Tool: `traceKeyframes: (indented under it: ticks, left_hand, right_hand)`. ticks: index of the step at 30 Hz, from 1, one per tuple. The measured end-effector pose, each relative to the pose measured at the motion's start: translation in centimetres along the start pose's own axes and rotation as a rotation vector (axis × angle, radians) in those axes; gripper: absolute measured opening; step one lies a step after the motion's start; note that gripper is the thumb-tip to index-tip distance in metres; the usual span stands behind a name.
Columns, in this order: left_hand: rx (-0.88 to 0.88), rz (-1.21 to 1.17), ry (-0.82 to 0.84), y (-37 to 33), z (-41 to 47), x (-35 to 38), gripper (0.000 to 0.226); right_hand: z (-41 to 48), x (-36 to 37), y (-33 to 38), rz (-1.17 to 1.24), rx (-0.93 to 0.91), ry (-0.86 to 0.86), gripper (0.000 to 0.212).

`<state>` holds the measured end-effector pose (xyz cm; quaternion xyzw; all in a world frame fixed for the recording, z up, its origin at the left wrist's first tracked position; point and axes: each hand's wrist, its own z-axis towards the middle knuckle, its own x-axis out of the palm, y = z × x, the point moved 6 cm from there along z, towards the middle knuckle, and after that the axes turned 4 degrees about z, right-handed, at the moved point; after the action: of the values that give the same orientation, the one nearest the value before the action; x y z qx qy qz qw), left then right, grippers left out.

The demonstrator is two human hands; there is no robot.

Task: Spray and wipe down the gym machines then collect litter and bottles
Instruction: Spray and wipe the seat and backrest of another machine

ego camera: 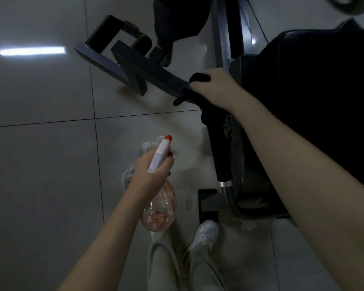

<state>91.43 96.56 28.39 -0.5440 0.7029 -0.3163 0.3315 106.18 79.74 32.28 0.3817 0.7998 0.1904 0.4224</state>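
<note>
Glossy tile floor [40, 164]; left hand [151, 171] grips spray bottle [159, 208], right hand [214, 89] clutches black cloth [199, 77].

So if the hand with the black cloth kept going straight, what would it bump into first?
The right hand, gripping the black cloth, points up-left along the machine's grey bar. It would likely slide along it and meet the crosspiece at its end, though depth is unclear.

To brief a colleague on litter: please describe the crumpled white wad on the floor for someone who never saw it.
Start at the dark padded gym machine on the right; look left onto the pale tiled floor. The crumpled white wad lies there, partly behind the left hand gripping a clear spray bottle; it alone looks ragged.
</note>
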Motion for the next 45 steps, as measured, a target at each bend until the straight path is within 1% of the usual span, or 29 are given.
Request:
traceKeyframes:
  ticks: [2, 3, 5, 7, 10, 12, 14, 16, 17, 20, 22, 24, 27, 29, 33, 34, 36, 40, 43, 45]
  left_hand:
    - [0.003, -0.008, -0.011, 0.0, -0.1, 0.1, 0.047]
    - [0.005, -0.009, -0.014, 0.1, -0.2, 0.1, 0.047]
    - [0.002, -0.014, -0.012, 0.3, -0.3, 0.2, 0.042]
    - [-0.002, -0.010, -0.019, 0.5, -0.5, 0.1, 0.041]
    - [-0.016, 0.004, -0.033, 0.7, -0.9, -0.2, 0.031]
    - [-0.029, 0.003, -0.032, 0.9, -1.2, -0.4, 0.028]
    - [-0.038, 0.017, -0.038, 1.1, -1.5, -0.7, 0.023]
    - [-0.038, 0.039, -0.045, 1.2, -1.6, -1.1, 0.011]
    - [-0.035, 0.045, -0.049, 1.3, -1.7, -1.3, 0.009]
    - [-0.020, 0.054, -0.048, 1.4, -2.0, -1.4, 0.015]
    - [-0.013, 0.058, -0.045, 1.4, -2.2, -1.4, 0.018]
    - [-0.016, 0.058, -0.048, 1.5, -2.3, -1.3, 0.015]
    - [-0.013, 0.058, -0.044, 1.5, -2.5, -0.7, 0.014]
    - [-0.013, 0.071, -0.030, 1.4, -2.8, 0.0, 0.014]
    - [-0.005, 0.088, 0.007, 1.2, -2.9, 1.2, 0.022]
    - [-0.003, 0.090, 0.014, 1.2, -3.0, 1.5, 0.020]
    - [0.016, 0.078, 0.023, 1.0, -3.2, 1.9, 0.009]
    - [0.049, 0.078, 0.048, 1.0, -3.3, 2.2, 0.006]
    - [0.051, 0.081, 0.071, 1.1, -3.5, 2.3, 0.004]
    - [0.039, 0.078, 0.066, 1.3, -3.6, 2.2, 0.012]
  right_hand:
    - [-1.2, 0.8, 0.5, -0.304, -0.220, -0.201, 0.019]
    - [-1.6, 1.2, 0.5, -0.405, -0.313, -0.291, 0.019]
    - [-2.5, 2.1, 0.4, -0.501, -0.491, -0.415, 0.016]
    - [-3.2, 2.8, -0.4, -0.579, -0.621, -0.518, 0.013]
    - [-4.1, 3.9, -1.0, -0.700, -0.694, -0.574, 0.012]
    - [-5.3, 4.4, -1.4, -0.736, -0.737, -0.611, 0.013]
    - [-7.0, 5.3, -2.5, -0.760, -0.781, -0.612, 0.013]
    - [-8.7, 6.2, -3.7, -0.769, -0.798, -0.589, 0.015]
    - [-9.3, 6.4, -4.1, -0.759, -0.792, -0.584, 0.017]
    - [-10.2, 6.6, -4.6, -0.728, -0.751, -0.578, 0.018]
    - [-10.7, 6.7, -5.0, -0.715, -0.760, -0.571, 0.015]
    - [-11.5, 6.7, -5.7, -0.708, -0.779, -0.565, 0.013]
    - [-12.4, 7.0, -6.8, -0.670, -0.784, -0.542, 0.003]
    - [-12.8, 7.2, -7.6, -0.671, -0.764, -0.511, 0.005]
    - [-13.9, 7.7, -8.9, -0.659, -0.745, -0.471, 0.013]
    - [-14.3, 7.9, -9.2, -0.648, -0.737, -0.468, 0.013]
    - [-15.1, 8.2, -9.9, -0.620, -0.728, -0.464, 0.012]
    - [-16.5, 8.0, -10.7, -0.487, -0.740, -0.404, 0.005]
    - [-17.7, 7.3, -11.2, -0.408, -0.708, -0.391, 0.020]
    - [-18.2, 6.4, -11.3, -0.353, -0.641, -0.446, 0.023]
